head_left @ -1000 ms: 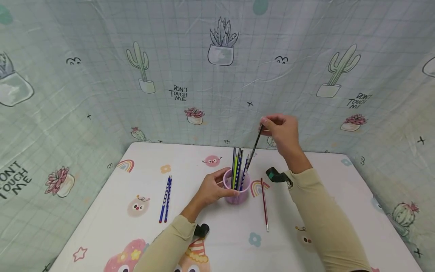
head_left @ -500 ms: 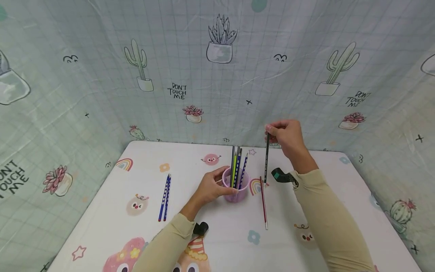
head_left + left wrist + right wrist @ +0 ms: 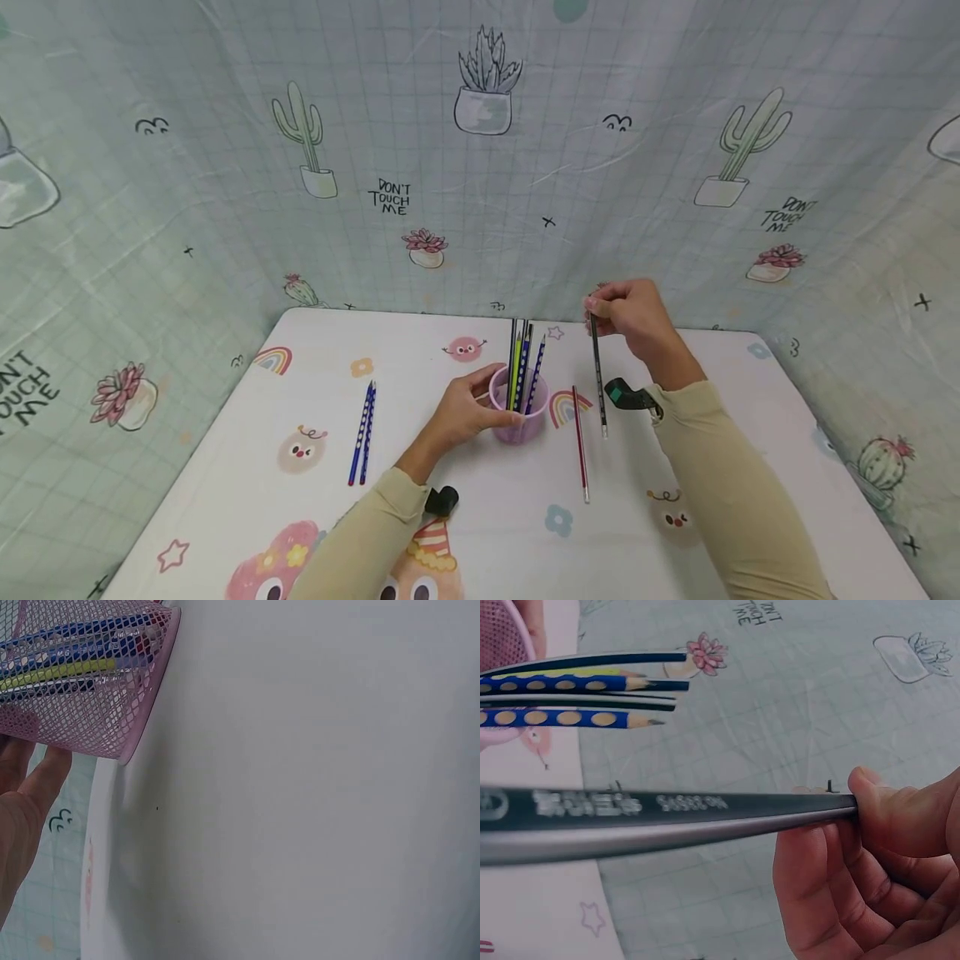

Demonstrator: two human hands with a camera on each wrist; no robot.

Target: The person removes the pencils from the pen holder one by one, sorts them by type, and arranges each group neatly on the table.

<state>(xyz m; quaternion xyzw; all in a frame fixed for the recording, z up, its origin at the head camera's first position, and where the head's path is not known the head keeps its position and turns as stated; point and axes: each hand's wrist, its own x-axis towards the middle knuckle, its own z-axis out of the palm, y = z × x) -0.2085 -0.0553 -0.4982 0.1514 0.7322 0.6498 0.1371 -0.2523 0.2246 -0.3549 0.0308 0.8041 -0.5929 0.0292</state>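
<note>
In the head view my left hand [image 3: 459, 415] grips a pink mesh pencil cup [image 3: 525, 431], thumb across its near side and fingers round the left. Several pencils [image 3: 523, 371] stand upright in it, among them blue dotted ones, a yellow-green one and dark ones. To the cup's right, my right hand [image 3: 633, 315] pinches a dark pencil [image 3: 598, 371] by its top end between thumb and fingers. Printed lettering shows on that dark pencil [image 3: 652, 806] in the right wrist view. Whether its lower end touches the table cannot be told. A red pencil [image 3: 581, 446] lies just left of it.
Two blue dotted pencils [image 3: 362, 433] lie side by side on the white patterned table [image 3: 495, 550], left of my left hand. Behind the table hangs a cactus-print cloth [image 3: 480, 217], close to my right hand. A black wrist camera [image 3: 628, 394] sits at my right cuff.
The dark pencil has come out of the cup and moved right, past the red pencil. My right hand has then lowered slightly with it. My left hand stays on the cup.
</note>
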